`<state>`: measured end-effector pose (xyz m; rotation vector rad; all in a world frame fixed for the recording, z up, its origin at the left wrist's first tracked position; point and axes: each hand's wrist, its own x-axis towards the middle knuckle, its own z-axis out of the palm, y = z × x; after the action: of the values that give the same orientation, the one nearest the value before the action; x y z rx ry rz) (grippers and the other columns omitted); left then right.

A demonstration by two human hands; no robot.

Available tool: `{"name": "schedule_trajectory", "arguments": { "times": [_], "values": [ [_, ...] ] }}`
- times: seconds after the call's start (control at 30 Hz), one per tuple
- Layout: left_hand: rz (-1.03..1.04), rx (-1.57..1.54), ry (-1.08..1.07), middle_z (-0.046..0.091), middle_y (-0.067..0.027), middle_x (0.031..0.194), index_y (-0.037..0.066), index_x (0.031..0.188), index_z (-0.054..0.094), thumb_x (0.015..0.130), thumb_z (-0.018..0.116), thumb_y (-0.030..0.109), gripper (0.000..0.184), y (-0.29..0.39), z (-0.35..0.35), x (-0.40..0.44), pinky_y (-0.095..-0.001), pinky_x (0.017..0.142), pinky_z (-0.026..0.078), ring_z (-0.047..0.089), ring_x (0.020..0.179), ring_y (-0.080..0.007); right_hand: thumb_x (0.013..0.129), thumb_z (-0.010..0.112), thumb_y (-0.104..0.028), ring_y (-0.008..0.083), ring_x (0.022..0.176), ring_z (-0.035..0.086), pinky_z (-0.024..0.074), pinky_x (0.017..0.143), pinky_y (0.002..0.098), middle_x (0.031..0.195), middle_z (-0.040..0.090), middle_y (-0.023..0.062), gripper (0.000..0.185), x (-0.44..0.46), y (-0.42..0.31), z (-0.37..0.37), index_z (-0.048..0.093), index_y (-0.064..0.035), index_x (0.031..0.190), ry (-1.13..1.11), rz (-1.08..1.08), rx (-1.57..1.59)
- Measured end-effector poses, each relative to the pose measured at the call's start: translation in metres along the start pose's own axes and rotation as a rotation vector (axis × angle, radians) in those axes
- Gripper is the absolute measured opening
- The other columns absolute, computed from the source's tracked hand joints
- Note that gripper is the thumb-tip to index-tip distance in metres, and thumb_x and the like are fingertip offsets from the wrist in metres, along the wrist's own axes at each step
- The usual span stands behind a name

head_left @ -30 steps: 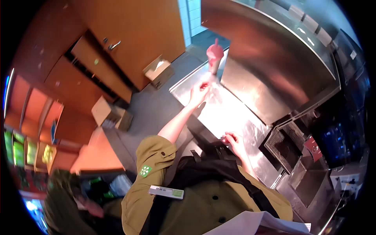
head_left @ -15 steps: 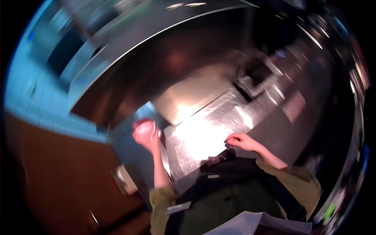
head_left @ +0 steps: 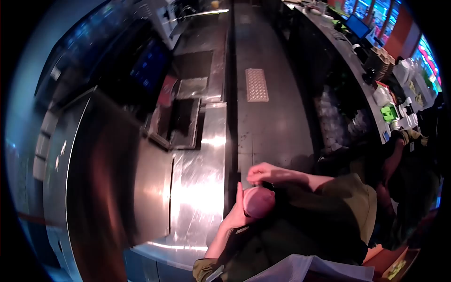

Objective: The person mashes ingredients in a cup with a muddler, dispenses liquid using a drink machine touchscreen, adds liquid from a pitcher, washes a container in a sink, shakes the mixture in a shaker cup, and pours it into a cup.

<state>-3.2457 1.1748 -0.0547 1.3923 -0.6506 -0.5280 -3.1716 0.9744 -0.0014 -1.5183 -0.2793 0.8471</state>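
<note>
My left hand [head_left: 235, 215] is wrapped round a rounded cup [head_left: 259, 202] that looks pink in this light, close to the front of my dark apron. Its contents are hard to make out. Just above the cup is my right hand [head_left: 263, 173], its fingers curled inward. Whatever the right fingers hold, if anything, is hidden. To the left of both hands runs a shiny steel counter [head_left: 195, 192].
Dark floor [head_left: 275, 127] stretches ahead between two counters, with a pale perforated mat [head_left: 256, 85] on it. A dark tray-like fixture [head_left: 185, 123] is set into the steel counter. At right, a co-worker's arm [head_left: 397, 155] reaches toward a counter with cups and a green item [head_left: 388, 113].
My view has swung right, from the steel counter to the aisle. The cup in my left hand has come in near my body, and my right hand is now beside it.
</note>
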Motion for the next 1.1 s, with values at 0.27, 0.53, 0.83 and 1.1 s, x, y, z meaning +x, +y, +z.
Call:
{"name": "schedule_trajectory", "arguments": {
  "times": [0.27,0.53,0.83,1.1],
  "values": [
    [-0.09,0.068,-0.484,0.016,-0.022,0.142,0.017,0.135,-0.026,0.062,0.073,0.004,0.124,-0.033,0.005,0.231,-0.038,0.104,0.024,0.025,0.13,-0.0272,0.082,0.057,-0.026,0.0123,0.078,0.056,0.044,0.07,0.0245,0.08,0.06,0.0066,0.028,-0.062,-0.014,-0.162,0.063,-0.0017,0.094,0.198,0.21,-0.186],
    [0.273,0.582,-0.662,0.036,-0.0104,0.134,0.013,0.14,0.001,0.073,0.069,0.021,0.096,-0.048,0.034,0.4,-0.0438,0.104,0.016,0.035,0.124,-0.0238,0.081,0.054,-0.017,0.016,0.086,0.056,0.0416,0.078,0.0273,0.088,0.061,0.0092,0.021,-0.058,0.019,-0.292,0.064,-0.0005,0.09,0.458,-0.087,-0.085],
    [0.227,0.339,-0.593,0.043,-0.0171,0.126,0.007,0.139,0.003,0.061,0.08,0.02,0.11,-0.108,-0.063,0.533,-0.0381,0.097,0.032,0.045,0.116,-0.024,0.079,0.049,-0.013,0.0202,0.087,0.055,0.0416,0.079,0.0296,0.089,0.057,0.0101,0.02,0.02,-0.004,-0.411,0.064,-0.0013,0.087,0.63,-0.244,-0.105],
    [0.05,0.002,-0.244,0.051,-0.0185,0.117,0.005,0.139,0.008,0.054,0.084,0.017,0.114,-0.078,-0.162,0.616,-0.0357,0.093,0.041,0.052,0.109,-0.0235,0.078,0.044,-0.006,0.0183,0.101,0.053,0.0396,0.089,0.0295,0.105,0.059,0.011,0.028,0.098,-0.112,-0.501,0.061,-0.0006,0.099,0.618,-0.077,-0.033]
  ]
}}
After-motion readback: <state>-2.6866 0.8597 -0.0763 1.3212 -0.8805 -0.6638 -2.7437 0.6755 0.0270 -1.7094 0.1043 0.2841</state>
